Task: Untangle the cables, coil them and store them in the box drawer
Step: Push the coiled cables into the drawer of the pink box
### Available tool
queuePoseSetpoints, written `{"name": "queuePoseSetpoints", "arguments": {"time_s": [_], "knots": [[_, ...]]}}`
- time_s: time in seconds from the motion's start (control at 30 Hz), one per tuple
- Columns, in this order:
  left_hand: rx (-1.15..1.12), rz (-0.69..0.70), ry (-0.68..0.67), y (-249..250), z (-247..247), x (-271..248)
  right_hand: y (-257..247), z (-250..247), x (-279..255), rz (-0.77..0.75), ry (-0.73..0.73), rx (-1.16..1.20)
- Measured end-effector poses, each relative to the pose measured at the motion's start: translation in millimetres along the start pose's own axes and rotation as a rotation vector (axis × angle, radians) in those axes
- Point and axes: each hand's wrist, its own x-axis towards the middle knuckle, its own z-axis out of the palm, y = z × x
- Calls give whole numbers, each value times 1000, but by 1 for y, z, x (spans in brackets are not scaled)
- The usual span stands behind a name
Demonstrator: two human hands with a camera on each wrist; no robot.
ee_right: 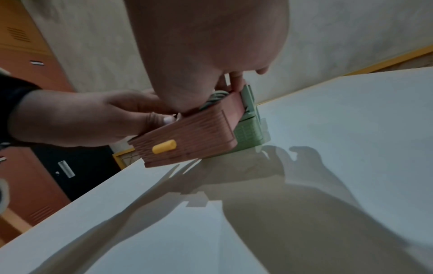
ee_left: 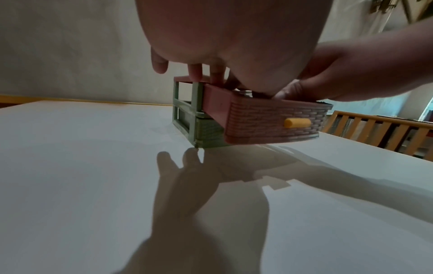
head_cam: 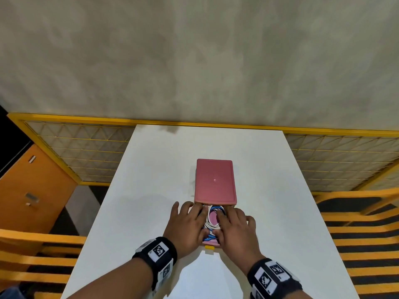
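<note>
A small box with a pink top [head_cam: 214,182] and a green frame [ee_left: 187,111] stands mid-table. Its upper pink drawer [ee_left: 274,122], with a yellow knob [head_cam: 209,247], is pulled out toward me. Coiled white and blue cables [head_cam: 212,214] lie inside it; a few loops [ee_right: 215,98] rise above the rim. My left hand [head_cam: 190,219] lies flat over the drawer's left side with its fingers stretched out, pressing on the cables. From the right side, my right hand [head_cam: 232,223] presses down on them with straight fingers. The hands hide much of the coils.
The white table [head_cam: 269,169] carries only the box. A closed green lower drawer [ee_left: 208,133] sits under the pink one. Orange slatted benches [head_cam: 356,234] flank the table, a yellow-framed mesh panel [head_cam: 86,152] runs behind it, and orange cabinets [head_cam: 32,190] stand at the left.
</note>
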Motion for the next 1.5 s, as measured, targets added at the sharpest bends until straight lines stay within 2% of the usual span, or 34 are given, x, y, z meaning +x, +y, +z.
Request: {"name": "queuePoseSetpoints", "arguments": {"time_s": [0.07, 0.13, 0.23, 0.3, 0.43, 0.57, 0.67, 0.73, 0.83, 0.9, 0.97, 1.03, 1.1, 1.2, 1.4, 1.5], "knots": [[-41, 31, 0, -2, 3, -6, 5, -3, -2, -39, 74, 137], [-46, 108, -47, -6, 9, -17, 15, 2, -14, -97, 74, 201], [35, 164, -125, -12, 14, -27, 31, 12, -33, -148, -111, 77], [60, 149, -118, -9, 16, -24, 36, 11, -32, -141, -165, -6], [51, 107, -15, -1, 12, -12, 45, 17, -10, -116, -49, 27], [68, 55, 19, -3, 14, 4, 49, 21, 1, -77, -33, -3], [25, 73, 22, -4, 18, 7, 47, 23, -1, -52, -31, 39], [-60, 9, -17, -3, 19, 10, 51, 31, -2, 19, -19, 198], [-256, -223, -95, -10, 24, 18, 62, 36, 5, 247, -52, 624], [-483, -327, -142, -14, 23, 22, 64, 29, 10, 268, -115, 754], [-717, -375, -97, -12, 18, 25, 61, 19, 17, 180, -131, 788], [-817, -410, -52, -10, 12, 27, 54, 12, 23, 197, -77, 792], [-828, -439, -19, -12, 11, 32, 49, 15, 28, 298, 9, 784], [-833, -532, -8, -14, 10, 39, 42, 18, 35, 416, 57, 765], [-863, -622, -23, -13, 8, 42, 42, 19, 39, 473, 55, 708], [-847, -616, -55, -15, 11, 40, 41, 18, 38, 436, 29, 742]]}}
